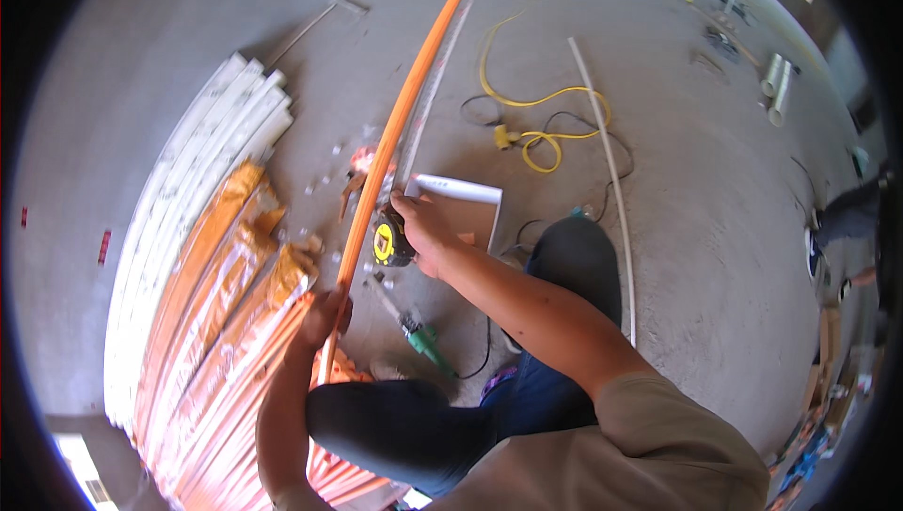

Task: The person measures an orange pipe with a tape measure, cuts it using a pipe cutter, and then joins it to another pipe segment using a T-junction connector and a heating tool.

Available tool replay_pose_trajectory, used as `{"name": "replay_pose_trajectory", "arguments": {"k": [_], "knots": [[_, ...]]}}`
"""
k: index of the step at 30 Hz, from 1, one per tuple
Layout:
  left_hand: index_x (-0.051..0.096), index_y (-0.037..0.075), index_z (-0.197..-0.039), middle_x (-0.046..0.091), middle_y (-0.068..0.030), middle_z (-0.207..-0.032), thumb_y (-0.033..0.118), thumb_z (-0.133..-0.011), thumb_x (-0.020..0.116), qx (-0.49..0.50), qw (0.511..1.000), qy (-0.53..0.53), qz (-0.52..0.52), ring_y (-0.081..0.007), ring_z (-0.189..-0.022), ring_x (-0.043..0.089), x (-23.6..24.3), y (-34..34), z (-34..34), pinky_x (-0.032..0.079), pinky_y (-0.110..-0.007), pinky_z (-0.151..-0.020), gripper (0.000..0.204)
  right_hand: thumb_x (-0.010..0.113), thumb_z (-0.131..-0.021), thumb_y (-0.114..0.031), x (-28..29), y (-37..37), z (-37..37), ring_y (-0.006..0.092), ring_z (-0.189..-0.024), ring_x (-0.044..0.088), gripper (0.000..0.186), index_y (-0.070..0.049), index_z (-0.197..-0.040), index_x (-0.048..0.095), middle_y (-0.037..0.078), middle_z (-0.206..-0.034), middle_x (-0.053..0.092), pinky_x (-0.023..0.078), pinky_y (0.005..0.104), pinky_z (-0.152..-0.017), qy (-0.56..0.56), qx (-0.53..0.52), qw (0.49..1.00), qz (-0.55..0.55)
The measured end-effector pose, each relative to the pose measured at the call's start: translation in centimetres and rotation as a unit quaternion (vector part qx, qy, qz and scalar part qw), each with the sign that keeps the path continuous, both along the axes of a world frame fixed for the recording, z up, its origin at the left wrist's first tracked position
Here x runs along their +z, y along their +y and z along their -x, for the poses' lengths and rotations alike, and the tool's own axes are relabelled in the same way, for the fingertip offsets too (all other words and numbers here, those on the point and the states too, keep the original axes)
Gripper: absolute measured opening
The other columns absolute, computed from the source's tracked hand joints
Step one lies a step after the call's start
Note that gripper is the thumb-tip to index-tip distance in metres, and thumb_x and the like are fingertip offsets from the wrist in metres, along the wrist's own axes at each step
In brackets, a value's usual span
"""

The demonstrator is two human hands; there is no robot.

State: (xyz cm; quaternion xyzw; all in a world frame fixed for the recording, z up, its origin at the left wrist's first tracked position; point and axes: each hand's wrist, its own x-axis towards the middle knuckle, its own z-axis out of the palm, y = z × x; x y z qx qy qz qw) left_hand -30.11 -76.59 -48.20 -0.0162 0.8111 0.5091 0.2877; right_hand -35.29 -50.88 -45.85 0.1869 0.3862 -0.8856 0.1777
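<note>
Watching from my end, the orange pipe (400,107) runs from the left hand (324,316) away up the floor (696,229). That hand is wrapped around the near end. The right hand (428,234) is closed around the tape (386,242), just beside the pipe, with the blade (440,69) stretched out alongside. Can't swear to where blade and pipe finish, since the far ends run out at the top of my view.

I'd guess the pipe is light plastic, stiff over a short stretch but whippy at this length, and kinda slick. Hard to break, easy to roll, so I'd take it near the end with a full wrap. The tape's chunky and tough, so hold it by the case; the blade could buckle if twisted.

As for clutter, the green tool (425,342) lies right of the near end and a carton (484,193) is by the right hand. Wrapped orange pipes (207,295) and white pipes (202,135) crowd the left. Yellow cable (484,69) and a loose white pipe (607,154) lie off right. The knees (576,267) box in the near side.
</note>
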Motion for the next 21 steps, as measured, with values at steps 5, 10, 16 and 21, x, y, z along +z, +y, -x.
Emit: {"name": "replay_pose_trajectory", "arguments": {"k": [5,10,16,21], "knots": [[0.059,0.001,-0.079,0.055,-0.0061,-0.066,0.058,-0.103,0.043,0.025,0.999,0.035,0.007,-0.0158,-0.049,0.051,2.8,3.6,3.0,0.042,-0.032,-0.049,0.064,0.051,-0.106,-0.043,-4.1,-6.1,-6.9,0.0183,-0.079,0.068,0.040,-0.005,-0.109,0.062,0.008,-0.092,0.070,0.057,0.0335,-0.071,0.019,0.077,0.994,0.076],[0.059,0.003,-0.081,0.052,-0.0031,-0.063,0.061,-0.103,0.039,0.003,1.000,0.025,0.013,-0.0141,-0.057,0.054,4.7,6.1,6.3,0.044,-0.029,-0.053,0.066,0.052,-0.107,-0.037,-3.2,-9.3,-11.5,0.0120,-0.069,0.062,0.036,-0.003,-0.103,0.064,0.004,-0.083,0.065,0.052,0.0273,-0.064,-0.028,0.101,0.983,0.153],[0.063,0.004,-0.085,0.060,-0.0070,-0.076,0.059,-0.105,0.038,-0.054,0.997,0.039,-0.050,-0.0159,-0.065,0.057,5.1,9.4,9.4,0.048,-0.033,-0.065,0.065,0.051,-0.107,-0.037,-8.5,-11.4,-12.7,0.0085,-0.069,0.058,0.037,-0.003,-0.103,0.064,0.002,-0.083,0.062,0.050,0.0261,-0.064,-0.035,0.070,0.996,0.035],[0.065,0.000,-0.108,0.063,-0.0092,-0.092,0.058,-0.105,0.039,-0.016,0.991,-0.020,-0.134,-0.0169,-0.081,0.063,2.0,10.6,9.6,0.054,-0.033,-0.074,0.064,0.049,-0.107,-0.040,-6.2,-10.5,-13.1,0.0156,-0.080,0.066,0.039,-0.003,-0.108,0.062,0.007,-0.090,0.066,0.056,0.0317,-0.075,-0.058,0.158,0.964,0.208]]}}
